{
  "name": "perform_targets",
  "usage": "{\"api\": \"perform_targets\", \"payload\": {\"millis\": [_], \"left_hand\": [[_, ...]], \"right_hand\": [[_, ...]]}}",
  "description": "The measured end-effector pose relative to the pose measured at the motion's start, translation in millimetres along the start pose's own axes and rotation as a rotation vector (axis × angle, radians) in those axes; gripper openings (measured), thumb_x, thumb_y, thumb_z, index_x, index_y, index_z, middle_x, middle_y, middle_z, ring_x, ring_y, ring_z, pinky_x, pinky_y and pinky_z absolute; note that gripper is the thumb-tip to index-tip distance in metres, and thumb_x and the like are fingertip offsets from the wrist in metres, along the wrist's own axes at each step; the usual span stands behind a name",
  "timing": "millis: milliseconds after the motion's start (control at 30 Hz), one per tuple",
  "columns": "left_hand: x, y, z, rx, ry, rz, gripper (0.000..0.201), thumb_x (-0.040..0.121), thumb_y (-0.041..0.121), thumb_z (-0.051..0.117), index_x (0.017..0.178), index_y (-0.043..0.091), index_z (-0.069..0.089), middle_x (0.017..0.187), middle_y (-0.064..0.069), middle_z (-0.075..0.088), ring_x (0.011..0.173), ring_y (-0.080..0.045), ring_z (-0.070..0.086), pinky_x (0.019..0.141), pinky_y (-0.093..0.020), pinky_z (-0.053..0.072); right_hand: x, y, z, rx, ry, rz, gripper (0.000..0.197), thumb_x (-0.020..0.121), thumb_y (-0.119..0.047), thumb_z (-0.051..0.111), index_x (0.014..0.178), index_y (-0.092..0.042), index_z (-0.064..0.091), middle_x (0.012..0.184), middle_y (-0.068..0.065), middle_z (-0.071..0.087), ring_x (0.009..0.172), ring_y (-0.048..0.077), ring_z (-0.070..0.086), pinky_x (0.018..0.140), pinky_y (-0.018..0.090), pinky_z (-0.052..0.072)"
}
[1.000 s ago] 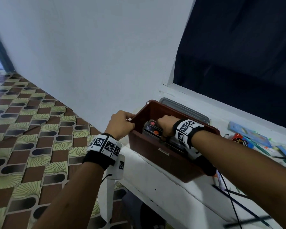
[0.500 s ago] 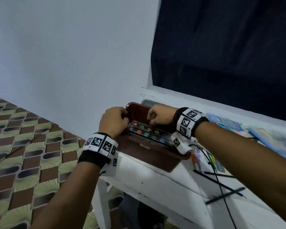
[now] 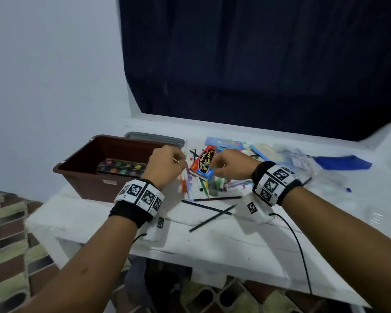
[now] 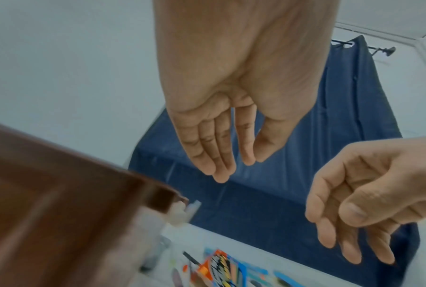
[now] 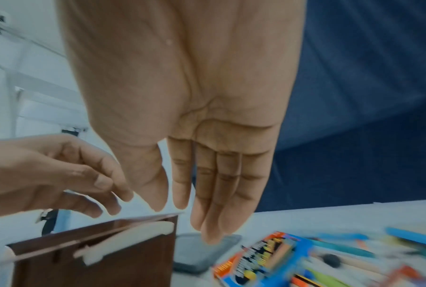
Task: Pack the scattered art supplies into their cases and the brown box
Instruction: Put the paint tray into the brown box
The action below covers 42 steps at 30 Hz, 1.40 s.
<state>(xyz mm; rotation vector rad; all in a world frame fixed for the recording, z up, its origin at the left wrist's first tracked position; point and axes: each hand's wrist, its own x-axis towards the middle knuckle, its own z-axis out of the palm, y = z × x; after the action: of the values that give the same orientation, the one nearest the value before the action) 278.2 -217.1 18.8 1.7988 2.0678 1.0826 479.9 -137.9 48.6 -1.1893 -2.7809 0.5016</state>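
White desk: we are hovering our left hand and right hand, grips released, empty, brown box leftward.

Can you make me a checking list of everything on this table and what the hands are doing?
Surface: white table, partly bare at the front.
Job's things: brown box at the left end with a paint palette inside; red-and-blue crayon box, markers and black pencils lie loose.
Clutter: grey lid behind the box; blue packets at the back.
Hands: left hand and right hand both empty, fingers relaxed, above the pile.
Cables: black wire from the right wrist.
Surroundings: dark blue curtain, white wall, patterned floor.
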Motion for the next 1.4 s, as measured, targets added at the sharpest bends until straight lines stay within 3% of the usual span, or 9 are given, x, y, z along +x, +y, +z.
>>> {"api": "perform_targets", "payload": {"millis": [100, 300, 433, 633, 767, 867, 967, 1100, 1400], "left_hand": [[-13, 29, 37, -0.009, -0.088, 0.042, 0.012, 0.084, 0.013, 0.065, 0.086, 0.015, 0.076, 0.086, -0.001, 0.073, 0.084, -0.018, 0.068, 0.083, -0.031, 0.054], [-43, 56, 115, 0.009, -0.266, 0.055, 0.011, 0.085, 0.012, 0.064, 0.083, 0.008, 0.074, 0.083, -0.007, 0.073, 0.081, -0.019, 0.065, 0.069, -0.024, 0.044], [-56, 69, 155, -0.009, -0.398, 0.062, 0.01, 0.085, 0.012, 0.066, 0.085, 0.011, 0.076, 0.086, -0.003, 0.073, 0.083, -0.016, 0.066, 0.072, -0.021, 0.044], [-41, 100, 195, -0.009, -0.521, 0.102, 0.009, 0.086, 0.016, 0.064, 0.082, 0.02, 0.071, 0.088, 0.002, 0.073, 0.084, -0.013, 0.065, 0.065, -0.017, 0.04], [-18, 133, 233, -0.001, -0.57, 0.19, 0.008, 0.085, 0.015, 0.065, 0.088, 0.019, 0.072, 0.095, 0.0, 0.072, 0.092, -0.016, 0.065, 0.073, -0.02, 0.041], [-3, 162, 265, 0.024, -0.58, 0.254, 0.018, 0.084, 0.018, 0.068, 0.101, 0.017, 0.073, 0.11, 0.001, 0.067, 0.103, -0.017, 0.061, 0.082, -0.022, 0.041], [10, 180, 294, 0.089, -0.637, 0.326, 0.027, 0.08, 0.025, 0.073, 0.106, 0.021, 0.07, 0.12, 0.0, 0.061, 0.111, -0.019, 0.055, 0.091, -0.027, 0.043], [19, 190, 321, 0.334, -0.82, 0.37, 0.053, 0.071, 0.045, 0.077, 0.119, 0.034, 0.058, 0.125, 0.002, 0.05, 0.12, -0.024, 0.045, 0.098, -0.042, 0.043], [49, 189, 337, 0.36, -0.84, 0.459, 0.052, 0.077, 0.015, 0.063, 0.125, 0.035, 0.052, 0.132, 0.0, 0.047, 0.12, -0.022, 0.045, 0.093, -0.035, 0.043]], "right_hand": [[-45, 49, 9, 0.018, -0.002, 0.086, 0.019, 0.09, -0.018, 0.062, 0.104, -0.01, 0.072, 0.086, -0.008, 0.062, 0.083, 0.015, 0.06, 0.073, 0.028, 0.047], [-125, 128, 40, 0.052, -0.055, 0.227, 0.019, 0.09, -0.023, 0.064, 0.105, -0.014, 0.07, 0.108, 0.002, 0.068, 0.092, 0.015, 0.059, 0.081, 0.027, 0.047], [-164, 165, 57, 0.109, -0.079, 0.326, 0.019, 0.089, -0.022, 0.064, 0.103, -0.012, 0.07, 0.109, 0.003, 0.069, 0.096, 0.018, 0.061, 0.087, 0.032, 0.051], [-186, 210, 53, 0.177, 0.102, 0.486, 0.015, 0.088, -0.018, 0.063, 0.096, -0.008, 0.07, 0.105, 0.006, 0.069, 0.096, 0.023, 0.063, 0.086, 0.033, 0.052], [-206, 249, 45, 0.09, 0.255, 0.732, 0.018, 0.09, -0.023, 0.057, 0.098, -0.01, 0.066, 0.112, 0.009, 0.064, 0.103, 0.027, 0.058, 0.09, 0.036, 0.05], [-232, 277, 35, -0.043, 0.192, 1.018, 0.036, 0.091, -0.034, 0.054, 0.12, -0.012, 0.057, 0.129, 0.012, 0.047, 0.119, 0.036, 0.046, 0.096, 0.043, 0.044], [-251, 295, 29, -0.03, 0.1, 1.19, 0.052, 0.082, -0.046, 0.059, 0.124, -0.016, 0.052, 0.131, 0.013, 0.042, 0.12, 0.039, 0.044, 0.087, 0.042, 0.041], [-253, 306, 37, 0.037, 0.073, 1.203, 0.065, 0.075, -0.05, 0.059, 0.129, -0.017, 0.045, 0.13, 0.013, 0.043, 0.119, 0.037, 0.046, 0.087, 0.039, 0.045], [-252, 307, 19, 0.222, 0.395, 1.178, 0.059, 0.08, -0.039, 0.071, 0.129, -0.015, 0.05, 0.135, 0.013, 0.039, 0.118, 0.036, 0.048, 0.097, 0.039, 0.045]]}}
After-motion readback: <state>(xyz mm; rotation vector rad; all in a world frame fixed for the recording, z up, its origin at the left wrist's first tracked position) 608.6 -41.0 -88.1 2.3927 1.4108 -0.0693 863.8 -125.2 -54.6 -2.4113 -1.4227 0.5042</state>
